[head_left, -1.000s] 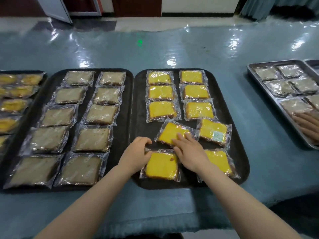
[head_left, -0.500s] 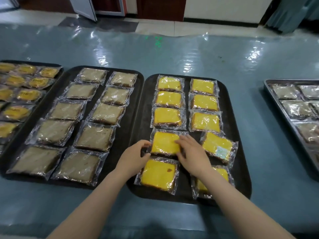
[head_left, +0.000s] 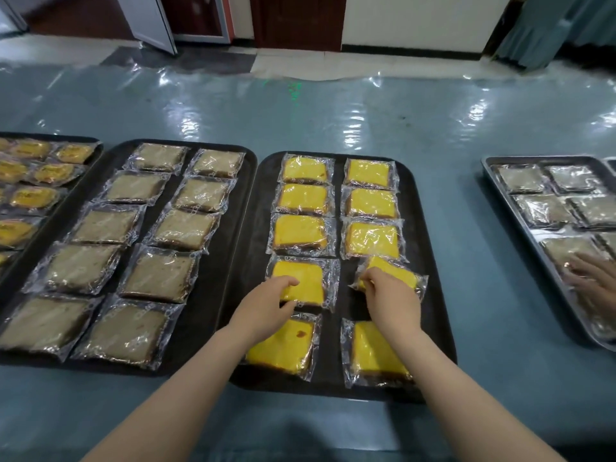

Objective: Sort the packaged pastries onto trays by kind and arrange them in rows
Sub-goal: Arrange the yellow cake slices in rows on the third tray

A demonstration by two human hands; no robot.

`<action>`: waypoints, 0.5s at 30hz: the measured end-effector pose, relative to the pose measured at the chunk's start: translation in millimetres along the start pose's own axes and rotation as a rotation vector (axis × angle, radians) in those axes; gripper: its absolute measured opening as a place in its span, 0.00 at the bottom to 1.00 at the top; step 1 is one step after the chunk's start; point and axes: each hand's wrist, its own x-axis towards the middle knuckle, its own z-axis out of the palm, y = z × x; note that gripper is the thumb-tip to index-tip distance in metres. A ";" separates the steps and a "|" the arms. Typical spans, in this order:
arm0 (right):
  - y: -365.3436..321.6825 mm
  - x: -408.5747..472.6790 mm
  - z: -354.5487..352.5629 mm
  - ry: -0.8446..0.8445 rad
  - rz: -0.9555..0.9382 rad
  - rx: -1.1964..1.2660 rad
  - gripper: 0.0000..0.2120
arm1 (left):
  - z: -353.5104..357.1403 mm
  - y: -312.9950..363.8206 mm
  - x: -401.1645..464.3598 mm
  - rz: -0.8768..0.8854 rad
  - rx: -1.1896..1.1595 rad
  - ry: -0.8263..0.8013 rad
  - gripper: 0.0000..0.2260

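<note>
My left hand [head_left: 266,306] pinches the near edge of the 4th yellow cake pkt [head_left: 301,283] in the left col of the black tray [head_left: 430,261]; my right hand [head_left: 388,296] grips the tilted pkt [head_left: 396,273] opposite. I'd rotate that one square w/ its col, then press flat, keeping an even gap.

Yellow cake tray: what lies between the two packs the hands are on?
In the head view, only a bare strip of the black tray separates the left hand's pack from the right hand's tilted pack.
</note>
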 end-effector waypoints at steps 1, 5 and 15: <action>2.5 -0.4 1.1 -0.036 -0.013 -0.028 0.10 | 0.7 1.5 1.1 0.000 0.008 -0.012 0.20; 18.8 -0.7 4.3 -0.224 0.037 -0.167 0.31 | 5.3 2.8 6.1 0.013 0.047 -0.041 0.24; 9.5 -1.6 -10.5 0.008 -0.014 0.152 0.36 | 23.9 -12.1 3.0 0.028 0.282 -0.235 0.34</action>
